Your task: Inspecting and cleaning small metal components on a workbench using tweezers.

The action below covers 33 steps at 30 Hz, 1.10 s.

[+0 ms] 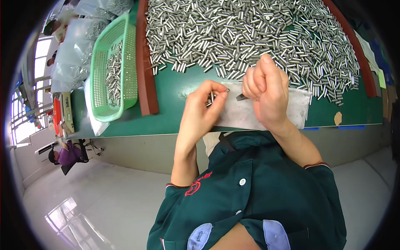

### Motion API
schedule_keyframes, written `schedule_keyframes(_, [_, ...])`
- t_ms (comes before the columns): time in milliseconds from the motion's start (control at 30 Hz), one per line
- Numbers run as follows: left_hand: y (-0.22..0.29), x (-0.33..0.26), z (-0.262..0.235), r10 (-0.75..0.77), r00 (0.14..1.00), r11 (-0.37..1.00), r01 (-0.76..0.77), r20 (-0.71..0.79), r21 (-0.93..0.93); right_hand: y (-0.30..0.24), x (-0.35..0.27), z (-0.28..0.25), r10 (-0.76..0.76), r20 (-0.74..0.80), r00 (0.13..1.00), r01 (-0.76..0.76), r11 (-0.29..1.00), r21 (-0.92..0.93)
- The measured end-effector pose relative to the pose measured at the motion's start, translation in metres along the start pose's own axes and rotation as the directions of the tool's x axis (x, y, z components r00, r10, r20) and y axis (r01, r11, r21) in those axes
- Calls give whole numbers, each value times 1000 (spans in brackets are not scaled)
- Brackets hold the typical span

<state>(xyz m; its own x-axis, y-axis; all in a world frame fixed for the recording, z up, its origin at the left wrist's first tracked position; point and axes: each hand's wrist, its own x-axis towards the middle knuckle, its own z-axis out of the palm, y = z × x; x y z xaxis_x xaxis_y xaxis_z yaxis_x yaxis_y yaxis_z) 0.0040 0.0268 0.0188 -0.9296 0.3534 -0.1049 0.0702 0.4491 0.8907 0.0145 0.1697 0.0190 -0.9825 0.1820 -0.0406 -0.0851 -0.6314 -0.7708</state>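
Note:
My left hand (196,111) is closed around a few small metal pins (210,99), one pinched between thumb and forefinger near its tips. Beside it, my right hand (270,93) forms a fist, thumb up, around a dark flat-ended tool (241,97) whose end points toward the left hand. Most of that tool is hidden in the fist. Both hands are over a greyish-white cloth (235,118) at the near edge of the green tabletop (171,96). Just beyond them spreads a wide heap of short shiny metal pins (233,37).
Red-brown bars (147,71) border the heap on both sides. A light green basket (129,85) with pins inside stands left of the left bar. Clear plastic bags (71,58) of metal parts lie farther left. A person in purple (70,155) sits in the background.

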Motion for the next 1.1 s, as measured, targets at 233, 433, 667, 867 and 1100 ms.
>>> schedule_keyframes(233, [2,-5,17,181,983,922,-164,-15,351,1,1,-4,-2,-4,1000,3,998,58])
schedule_keyframes(433, [3,-6,19,128,992,925,-113,-19,364,0,2,-7,-39,-83,996,50,990,133])
schedule_keyframes(667, [4,-5,20,159,987,924,-136,-34,357,0,3,-6,-30,-62,998,38,991,125])
schedule_keyframes(867, [3,-5,19,163,985,925,-137,-47,353,1,3,-6,-41,-49,998,47,991,124])
schedule_keyframes(1100, [-1,-6,21,190,978,933,-154,-83,327,3,2,-4,-38,-46,998,43,993,109])
